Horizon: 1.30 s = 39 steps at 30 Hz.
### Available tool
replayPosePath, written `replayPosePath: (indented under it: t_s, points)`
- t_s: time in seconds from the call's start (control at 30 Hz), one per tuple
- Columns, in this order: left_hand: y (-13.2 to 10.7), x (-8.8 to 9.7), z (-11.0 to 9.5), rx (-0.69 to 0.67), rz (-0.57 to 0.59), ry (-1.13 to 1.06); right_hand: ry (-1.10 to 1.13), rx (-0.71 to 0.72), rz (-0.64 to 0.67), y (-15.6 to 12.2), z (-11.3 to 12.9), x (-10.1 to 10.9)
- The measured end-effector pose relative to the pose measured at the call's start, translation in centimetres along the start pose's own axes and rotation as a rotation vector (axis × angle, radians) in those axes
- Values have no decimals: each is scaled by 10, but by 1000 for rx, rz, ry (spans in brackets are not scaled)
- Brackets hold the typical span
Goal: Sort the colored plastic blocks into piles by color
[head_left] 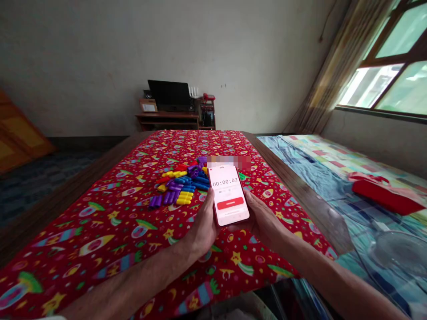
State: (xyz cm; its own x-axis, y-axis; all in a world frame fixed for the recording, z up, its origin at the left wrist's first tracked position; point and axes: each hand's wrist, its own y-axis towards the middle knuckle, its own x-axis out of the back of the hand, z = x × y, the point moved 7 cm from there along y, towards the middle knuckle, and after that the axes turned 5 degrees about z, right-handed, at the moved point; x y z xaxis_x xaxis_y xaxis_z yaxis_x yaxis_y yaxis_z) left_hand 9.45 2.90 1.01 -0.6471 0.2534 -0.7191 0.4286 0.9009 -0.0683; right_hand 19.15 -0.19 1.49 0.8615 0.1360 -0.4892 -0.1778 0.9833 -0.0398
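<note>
A smartphone [229, 195] is held upright between both hands, its lit screen facing me with a timer reading 00:00:02 and a red button below. My left hand [203, 224] grips its left edge, the thumb along the side. On the other edge, my right hand [262, 215] is closed round the phone, with its fingers hidden behind. Beyond the phone and to its left, a loose heap of purple, blue, yellow and red plastic tube-like pieces [176, 186] lies on the red patterned cloth [126, 240]. The phone hides part of that heap.
The cloth covers a table with dark wooden edges [278, 166]. At the right is a bed [310, 178] bearing a red bag [380, 193] and a fan [396, 249]. Against the far wall, a desk [167, 118] carries a black monitor [170, 95].
</note>
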Motion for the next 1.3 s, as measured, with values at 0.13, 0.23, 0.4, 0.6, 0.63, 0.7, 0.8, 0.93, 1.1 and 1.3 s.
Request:
replayPosePath:
  t_s: [0.13, 0.23, 0.4, 0.6, 0.63, 0.7, 0.8, 0.93, 1.1, 1.3]
  points:
    - [7, -1, 9, 128, 2, -9, 116, -136, 50, 4, -14, 4]
    - [8, 3, 13, 178, -1, 43, 192, -162, 106, 3, -20, 7]
    - [10, -5, 21, 173, 34, 93, 219, -77, 80, -7, -16, 17]
    - [16, -8, 14, 77, 196, 129, 140, 95, -190, -35, 31, 67]
    - [16, -2, 9, 62, 215, 147, 121, 164, -272, -44, 48, 84]
    - [14, 16, -5, 40, 206, 190, 84, 314, -451, -71, 85, 126]
    - [6, 52, -28, 22, 98, 261, 18, 476, -684, -124, 133, 199]
    - [-6, 91, -55, -16, -45, 316, -151, 497, -863, -199, 152, 289]
    - [-10, 108, -69, -36, -108, 361, -182, 289, -1082, -269, 78, 379]
    - [-10, 112, -72, -53, -160, 364, -370, 127, -1063, -278, -38, 446]
